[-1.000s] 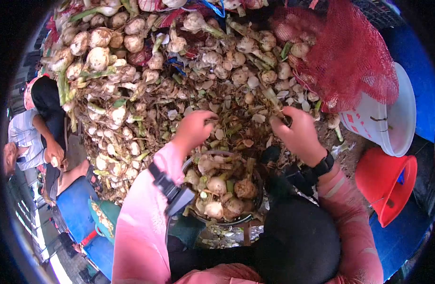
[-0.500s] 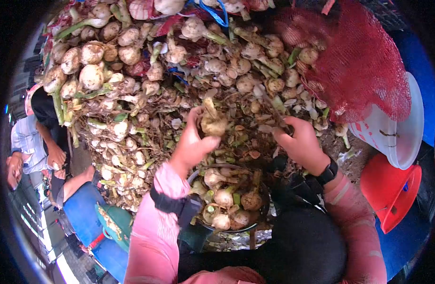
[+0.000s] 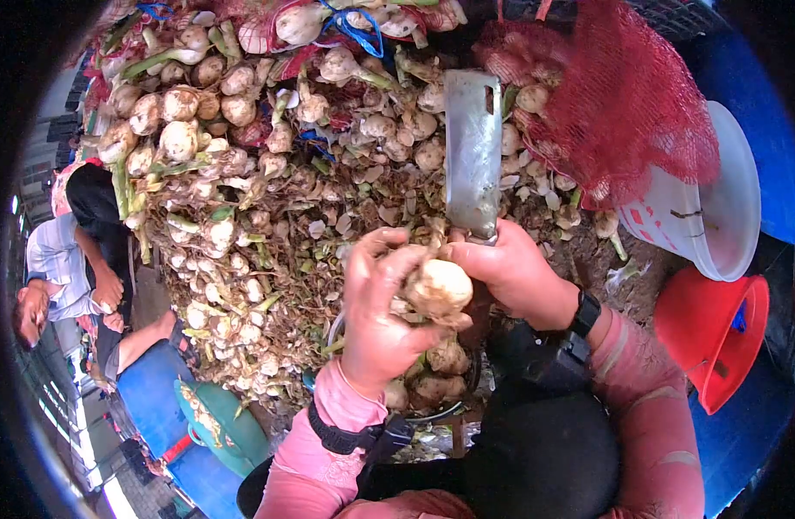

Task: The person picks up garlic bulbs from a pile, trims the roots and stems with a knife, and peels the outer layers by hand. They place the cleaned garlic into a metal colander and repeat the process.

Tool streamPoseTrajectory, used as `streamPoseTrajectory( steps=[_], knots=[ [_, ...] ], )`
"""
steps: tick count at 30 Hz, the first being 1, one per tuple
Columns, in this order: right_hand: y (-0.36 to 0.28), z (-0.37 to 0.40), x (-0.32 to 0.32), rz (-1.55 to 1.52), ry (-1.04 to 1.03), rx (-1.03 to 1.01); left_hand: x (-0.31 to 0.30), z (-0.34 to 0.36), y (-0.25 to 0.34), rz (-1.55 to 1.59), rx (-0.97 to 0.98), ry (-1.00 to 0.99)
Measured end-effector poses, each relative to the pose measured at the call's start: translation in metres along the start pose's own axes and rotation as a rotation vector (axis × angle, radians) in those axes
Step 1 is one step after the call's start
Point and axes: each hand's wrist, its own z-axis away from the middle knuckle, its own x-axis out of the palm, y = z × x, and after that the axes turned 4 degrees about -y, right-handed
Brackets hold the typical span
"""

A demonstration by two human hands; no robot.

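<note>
My left hand (image 3: 380,307) is closed around a pale garlic bulb (image 3: 440,287), its shaggy roots and stem end facing away from me. In my right hand (image 3: 518,272) is a cleaver (image 3: 473,151), its broad, smeared blade pointing away from me over the heap. The right thumb and fingertips are right at the bulb, and the two hands nearly meet. Below them, a round pan (image 3: 440,413) holds several trimmed bulbs (image 3: 440,385), partly hidden by my left hand and the held bulb.
A large heap of garlic bulbs (image 3: 179,138) and peelings spreads ahead. At right are a red mesh bag (image 3: 639,112), a white tub (image 3: 730,208) and a red bucket (image 3: 717,342). Another person (image 3: 60,259) sits at left, near a green basin (image 3: 229,428) and blue barrels (image 3: 155,385).
The cleaver has swung up, its flat blade now in full view. My hands have come together, with the bulb lower, nearer me and turned. The view has shifted slightly.
</note>
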Motion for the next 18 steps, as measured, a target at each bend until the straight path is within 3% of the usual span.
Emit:
streamPoseTrajectory(
  steps=[2, 4, 6, 7, 8, 10, 11, 12, 14, 18],
  knots=[
    [0.005, 0.003, 0.006, -0.359, -0.046, 0.031, -0.002, 0.000, 0.009, -0.121, 0.109, 0.007],
    [0.007, 0.009, 0.008, -0.334, -0.040, 0.049, 0.002, 0.007, 0.014, -0.240, 0.210, 0.015],
    [0.009, 0.013, 0.003, 0.193, 0.086, -0.066, 0.007, 0.022, 0.015, 0.664, -0.108, 0.098],
    [0.010, 0.013, -0.007, 0.554, 0.269, -0.121, -0.005, 0.025, 0.015, 0.548, -0.242, 0.112],
    [0.006, 0.013, -0.014, 1.008, 0.439, -0.252, -0.012, 0.026, 0.011, 0.648, -0.228, 0.187],
    [0.001, 0.023, -0.013, 1.342, 0.313, -0.485, -0.027, 0.025, 0.010, 0.596, -0.381, 0.106],
    [0.004, 0.028, -0.005, 1.345, 0.212, -0.560, -0.032, 0.026, 0.003, 0.563, -0.197, 0.070],
    [0.001, 0.033, 0.003, 1.344, 0.082, -0.559, -0.033, 0.028, -0.009, 0.376, -0.186, 0.029],
    [0.001, 0.029, 0.008, 1.304, 0.002, -0.714, -0.029, 0.022, 0.005, 0.364, -0.492, 0.135],
    [-0.002, 0.022, 0.018, 1.370, -0.039, -0.758, -0.020, 0.021, 0.000, 0.076, -0.398, 0.085]
  ],
)
